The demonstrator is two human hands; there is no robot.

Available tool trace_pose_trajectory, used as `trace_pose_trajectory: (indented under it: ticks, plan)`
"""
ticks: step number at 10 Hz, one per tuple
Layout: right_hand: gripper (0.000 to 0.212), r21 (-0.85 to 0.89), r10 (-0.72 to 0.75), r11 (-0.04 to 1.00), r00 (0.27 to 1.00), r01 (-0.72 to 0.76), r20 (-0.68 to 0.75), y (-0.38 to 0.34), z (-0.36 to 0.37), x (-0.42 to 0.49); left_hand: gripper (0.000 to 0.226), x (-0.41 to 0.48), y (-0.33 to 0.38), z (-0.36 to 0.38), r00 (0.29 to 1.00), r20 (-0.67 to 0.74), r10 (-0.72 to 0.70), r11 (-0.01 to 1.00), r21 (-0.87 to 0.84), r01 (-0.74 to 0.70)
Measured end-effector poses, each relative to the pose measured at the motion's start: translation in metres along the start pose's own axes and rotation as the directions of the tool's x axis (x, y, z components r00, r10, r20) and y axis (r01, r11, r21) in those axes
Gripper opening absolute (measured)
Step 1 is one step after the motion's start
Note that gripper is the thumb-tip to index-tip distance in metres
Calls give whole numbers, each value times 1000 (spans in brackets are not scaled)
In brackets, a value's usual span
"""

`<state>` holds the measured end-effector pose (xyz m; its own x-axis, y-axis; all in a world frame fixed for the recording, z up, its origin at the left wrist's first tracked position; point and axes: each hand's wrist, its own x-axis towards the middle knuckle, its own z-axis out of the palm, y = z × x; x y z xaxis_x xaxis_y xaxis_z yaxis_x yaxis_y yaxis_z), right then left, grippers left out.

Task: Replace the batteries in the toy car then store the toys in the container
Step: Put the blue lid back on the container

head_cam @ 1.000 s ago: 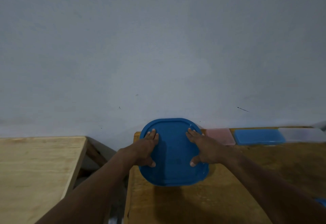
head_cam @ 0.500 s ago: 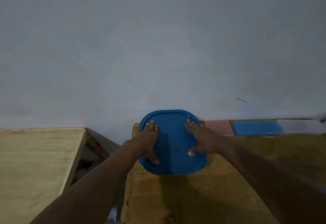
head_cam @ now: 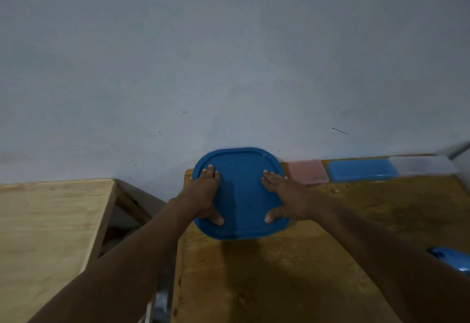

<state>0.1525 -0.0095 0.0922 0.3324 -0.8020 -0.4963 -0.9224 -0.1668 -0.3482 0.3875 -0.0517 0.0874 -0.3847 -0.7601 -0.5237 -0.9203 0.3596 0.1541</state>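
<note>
My left hand (head_cam: 203, 194) and right hand (head_cam: 286, 195) lie flat, fingers straight, grasping nothing, pressing the blue container lid (head_cam: 241, 185), just left of the pink box (head_cam: 307, 171). I judge even pressure around the rim, corner by corner, seats it best.
</note>
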Motion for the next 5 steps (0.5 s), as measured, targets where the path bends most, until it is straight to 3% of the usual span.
trace_pose_trajectory:
  ticks: [3, 5]
  plan:
    - [102, -47, 61, 997, 994, -65, -91, -19, 1, -15, 110, -34, 2, 21, 973, -215, -80, 989, -138, 51]
    - [77, 22, 128, 992, 956, -127, -262, -34, 16, -40, 87, -71, 14, 42, 886, -430, -171, 951, -306, 35]
